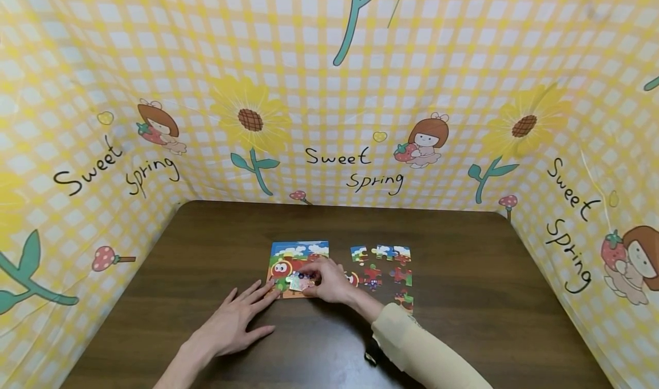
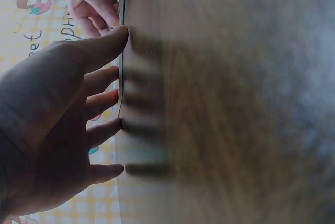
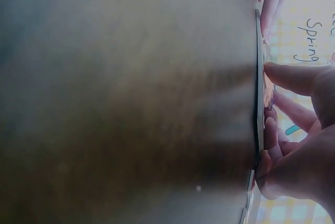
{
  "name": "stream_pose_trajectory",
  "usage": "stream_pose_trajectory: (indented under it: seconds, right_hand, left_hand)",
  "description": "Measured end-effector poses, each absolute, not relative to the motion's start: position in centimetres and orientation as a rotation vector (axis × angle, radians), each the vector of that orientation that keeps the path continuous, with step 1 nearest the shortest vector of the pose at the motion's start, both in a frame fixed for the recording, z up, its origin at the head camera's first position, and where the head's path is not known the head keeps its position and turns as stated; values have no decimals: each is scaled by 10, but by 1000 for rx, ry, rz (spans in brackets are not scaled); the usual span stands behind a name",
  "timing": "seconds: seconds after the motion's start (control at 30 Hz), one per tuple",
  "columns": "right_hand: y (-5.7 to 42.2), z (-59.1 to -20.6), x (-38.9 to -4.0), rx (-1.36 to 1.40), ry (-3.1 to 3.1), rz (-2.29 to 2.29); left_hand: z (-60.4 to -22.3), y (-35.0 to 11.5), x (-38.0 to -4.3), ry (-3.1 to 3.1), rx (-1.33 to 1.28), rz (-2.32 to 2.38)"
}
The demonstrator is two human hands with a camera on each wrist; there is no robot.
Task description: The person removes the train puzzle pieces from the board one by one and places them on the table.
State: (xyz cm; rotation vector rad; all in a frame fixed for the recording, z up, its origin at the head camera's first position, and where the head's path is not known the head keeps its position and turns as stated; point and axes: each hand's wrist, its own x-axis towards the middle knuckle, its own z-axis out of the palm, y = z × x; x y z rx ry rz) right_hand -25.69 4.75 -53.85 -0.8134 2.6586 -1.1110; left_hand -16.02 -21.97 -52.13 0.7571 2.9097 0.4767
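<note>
A picture jigsaw puzzle (image 1: 300, 249) with blue sky and a red cartoon figure lies flat in the middle of the table. Over its lower part, my right hand (image 1: 332, 283) pinches a shiny jigsaw piece (image 1: 301, 282) between thumb and fingers. The right wrist view shows that piece (image 3: 268, 92) tilted, close over the puzzle's surface. My left hand (image 1: 234, 320) lies spread out on the left, its fingertips at the puzzle's lower left edge. In the left wrist view the fingers (image 2: 104, 103) are straight and apart, tips down at the puzzle's edge.
Several loose jigsaw pieces (image 1: 400, 274) are scattered right of the puzzle, some beside my right wrist. The brown wooden table (image 1: 221, 234) is enclosed at the back and sides by a yellow checked cloth (image 1: 329, 120). A black wrist device (image 1: 372, 352) hangs under the right sleeve.
</note>
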Motion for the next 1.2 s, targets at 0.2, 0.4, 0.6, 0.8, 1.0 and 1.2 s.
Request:
stream_pose_trajectory:
  seconds: [0.2, 0.4, 0.6, 0.8, 1.0, 1.2]
  right_hand:
    - [49, -540, -257, -885, 2656, -1089]
    - [49, -539, -254, -856, 2681, -1087]
    - [49, -538, -252, -837, 2696, -1066]
    - [51, -540, -250, -830, 2687, -1097]
    - [53, -542, -247, -843, 2669, -1158]
    - [56, -544, -247, -883, 2677, -1167]
  left_hand:
    - [-520, -220, -160, 2898, 751, 490]
    - [-519, -220, -160, 2896, 750, 497]
    - [-519, -220, -160, 2908, 758, 500]
    - [-521, -220, -160, 2916, 763, 500]
    - [-521, -220, -159, 2913, 755, 506]
    - [-521, -219, -158, 2928, 766, 502]
